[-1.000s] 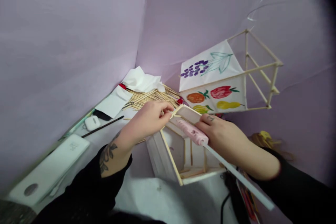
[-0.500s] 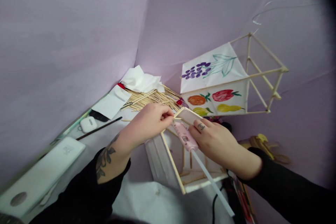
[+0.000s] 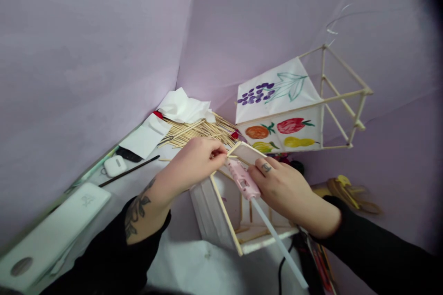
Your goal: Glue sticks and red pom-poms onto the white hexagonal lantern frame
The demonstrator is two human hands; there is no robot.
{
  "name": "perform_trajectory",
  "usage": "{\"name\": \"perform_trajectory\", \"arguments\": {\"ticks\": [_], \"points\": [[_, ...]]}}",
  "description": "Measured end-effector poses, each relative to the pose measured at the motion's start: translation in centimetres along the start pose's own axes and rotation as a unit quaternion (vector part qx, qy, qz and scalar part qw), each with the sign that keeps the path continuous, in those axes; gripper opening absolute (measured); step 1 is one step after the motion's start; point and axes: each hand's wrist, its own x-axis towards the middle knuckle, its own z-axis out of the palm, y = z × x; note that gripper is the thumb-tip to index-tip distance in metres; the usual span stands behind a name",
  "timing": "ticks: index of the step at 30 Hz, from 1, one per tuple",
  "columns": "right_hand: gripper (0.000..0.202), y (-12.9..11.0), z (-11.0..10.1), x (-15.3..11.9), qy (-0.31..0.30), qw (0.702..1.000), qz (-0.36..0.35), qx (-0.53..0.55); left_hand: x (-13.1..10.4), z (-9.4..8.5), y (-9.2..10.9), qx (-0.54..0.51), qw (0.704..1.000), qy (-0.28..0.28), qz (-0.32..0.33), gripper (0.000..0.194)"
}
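Observation:
My right hand [image 3: 282, 189] is closed around a pink hot glue gun [image 3: 243, 179]. A long translucent glue stick [image 3: 277, 237] juts from its rear, down toward the lower right. The nozzle end points at the top edge of a box-shaped frame of wooden sticks with white paper sides [image 3: 225, 214]. Right by that nozzle, my left hand [image 3: 198, 161] is pinched shut at the frame's upper left rim; what its fingertips hold is hidden. Inside the frame, several wooden sticks show along the walls.
A taller stick frame with painted fruit panels [image 3: 254, 115] stands behind on the right. Several loose wooden sticks [image 3: 187, 131], white paper [image 3: 183, 106], an earbud case [image 3: 115, 166], a dark thin rod [image 3: 133, 170] and a long white box [image 3: 58, 235] lie left. A black cable [image 3: 281, 262] runs below.
The view has shifted slightly, so things sit a little further left. Both hands and the glue gun keep nearly the same place at the frame.

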Motion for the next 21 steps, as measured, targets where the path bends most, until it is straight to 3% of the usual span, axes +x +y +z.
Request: {"name": "perform_trajectory", "arguments": {"ticks": [21], "points": [[0.014, 0.13, -0.52, -0.22, -0.021, 1.000, 0.014, 0.005, -0.13, -0.47, 0.93, -0.001, 1.000, -0.012, -0.005, 0.016]]}}
